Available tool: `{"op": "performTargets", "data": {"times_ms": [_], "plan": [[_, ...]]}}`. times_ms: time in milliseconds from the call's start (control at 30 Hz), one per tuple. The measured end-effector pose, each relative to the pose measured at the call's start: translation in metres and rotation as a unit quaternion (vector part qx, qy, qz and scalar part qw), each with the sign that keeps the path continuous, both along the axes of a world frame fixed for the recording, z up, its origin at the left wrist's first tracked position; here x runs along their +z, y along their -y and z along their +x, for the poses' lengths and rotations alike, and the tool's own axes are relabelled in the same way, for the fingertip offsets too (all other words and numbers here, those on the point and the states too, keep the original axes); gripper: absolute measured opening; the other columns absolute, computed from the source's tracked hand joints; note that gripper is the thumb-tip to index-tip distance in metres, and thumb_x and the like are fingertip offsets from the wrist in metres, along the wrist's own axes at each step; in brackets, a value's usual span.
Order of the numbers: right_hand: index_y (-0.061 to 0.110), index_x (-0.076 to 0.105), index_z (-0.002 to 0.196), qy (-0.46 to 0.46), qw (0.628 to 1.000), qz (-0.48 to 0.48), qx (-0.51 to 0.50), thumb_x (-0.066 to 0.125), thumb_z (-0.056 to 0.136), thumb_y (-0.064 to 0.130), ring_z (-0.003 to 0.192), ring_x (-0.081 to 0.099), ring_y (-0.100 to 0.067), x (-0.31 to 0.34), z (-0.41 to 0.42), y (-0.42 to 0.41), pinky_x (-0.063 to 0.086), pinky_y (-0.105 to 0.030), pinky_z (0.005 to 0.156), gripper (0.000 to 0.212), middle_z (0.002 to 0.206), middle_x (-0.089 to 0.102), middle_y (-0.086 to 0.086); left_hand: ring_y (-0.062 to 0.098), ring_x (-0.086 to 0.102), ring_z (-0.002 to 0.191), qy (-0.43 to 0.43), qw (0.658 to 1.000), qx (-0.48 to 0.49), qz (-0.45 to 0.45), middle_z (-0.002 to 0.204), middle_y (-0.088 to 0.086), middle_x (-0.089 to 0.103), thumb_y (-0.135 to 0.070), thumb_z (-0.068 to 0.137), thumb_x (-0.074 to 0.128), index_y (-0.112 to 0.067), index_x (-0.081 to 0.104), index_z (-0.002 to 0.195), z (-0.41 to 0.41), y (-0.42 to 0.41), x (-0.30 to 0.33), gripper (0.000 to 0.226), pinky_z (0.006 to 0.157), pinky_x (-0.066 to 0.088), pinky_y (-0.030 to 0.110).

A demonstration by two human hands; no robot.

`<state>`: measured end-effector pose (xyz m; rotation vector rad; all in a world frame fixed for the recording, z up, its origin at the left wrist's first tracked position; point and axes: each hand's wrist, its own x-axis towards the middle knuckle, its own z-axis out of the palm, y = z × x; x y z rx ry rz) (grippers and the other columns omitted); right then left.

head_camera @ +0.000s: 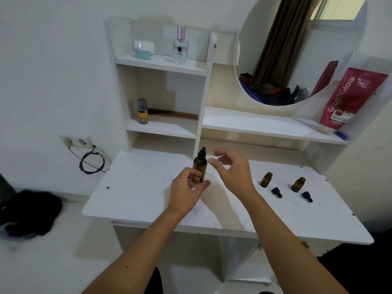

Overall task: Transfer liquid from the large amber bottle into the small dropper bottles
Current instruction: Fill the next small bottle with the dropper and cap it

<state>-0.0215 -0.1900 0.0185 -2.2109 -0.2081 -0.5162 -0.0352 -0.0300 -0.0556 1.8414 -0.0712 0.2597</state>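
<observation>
The large amber bottle [200, 165] with a black dropper cap stands upright over the middle of the white table [137, 192]. My left hand [186, 190] grips its lower body with curled fingers and thumb. Just right of the bottle's shoulder, my right hand [232, 169] hovers with relaxed fingers and holds nothing. Two small amber dropper bottles [266, 179] [298, 184] stand uncapped to the right. A black dropper cap lies in front of each one [277, 192] [307, 196].
A shelf unit rises behind the table with a yellow-labelled bottle [142, 111], a clear perfume bottle [180, 46] and a white box [143, 48]. A round mirror [297, 49] and a red pouch [350, 98] stand at the right. A wall socket with a looped black cable [92, 162] is at the left.
</observation>
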Motion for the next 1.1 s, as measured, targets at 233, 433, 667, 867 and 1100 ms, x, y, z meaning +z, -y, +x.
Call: {"op": "performTargets", "data": {"times_ms": [233,433,667,867,1100], "plan": [[0.019,0.074,0.121,-0.023,0.999,0.026,0.015,0.073,0.098,0.026,0.100,0.070,-0.012,0.008,0.012,-0.030,0.056,-0.023,0.093,0.025,0.112,0.074,0.003,0.012,0.061,0.113,-0.034,0.999,0.013,0.011,0.129,-0.009,0.062,-0.043,0.077,0.089,-0.024,0.055,0.135,0.028,-0.007,-0.001,0.069,0.096,0.049,0.019],[0.016,0.078,0.109,-0.014,1.000,0.007,-0.013,0.068,0.101,0.022,0.093,0.069,-0.010,0.008,0.020,-0.034,0.048,-0.007,0.082,0.014,0.105,0.075,0.002,0.013,0.064,0.108,-0.040,0.999,-0.011,0.020,0.120,-0.008,0.069,-0.031,0.087,0.082,-0.021,0.062,0.131,0.032,-0.008,-0.004,0.050,0.093,0.045,0.013],[0.013,0.077,0.092,0.016,0.999,0.010,-0.037,0.071,0.098,0.012,0.082,0.064,0.003,0.007,0.023,-0.039,0.045,-0.001,0.077,0.009,0.091,0.072,0.004,0.009,0.063,0.106,-0.039,0.999,-0.011,0.023,0.122,-0.007,0.070,-0.030,0.087,0.082,-0.019,0.063,0.132,0.032,-0.007,-0.005,0.050,0.095,0.045,0.014],[0.017,0.075,0.103,-0.018,1.000,0.014,-0.010,0.068,0.101,0.018,0.092,0.069,-0.011,0.013,0.021,-0.037,0.046,0.000,0.078,0.008,0.101,0.075,0.001,0.010,0.062,0.106,-0.043,0.998,-0.006,0.034,0.115,-0.014,0.065,-0.033,0.088,0.082,-0.022,0.062,0.132,0.032,-0.006,-0.004,0.050,0.095,0.044,0.017],[0.016,0.076,0.108,0.030,0.998,0.056,-0.016,0.069,0.101,0.020,0.089,0.066,0.009,0.048,0.012,-0.029,0.048,-0.002,0.082,0.010,0.104,0.075,0.003,0.017,0.063,0.116,-0.050,0.997,0.005,0.056,0.129,-0.005,0.069,-0.038,0.088,0.080,-0.023,0.058,0.138,0.028,-0.004,-0.001,0.057,0.105,0.048,0.033]]}}
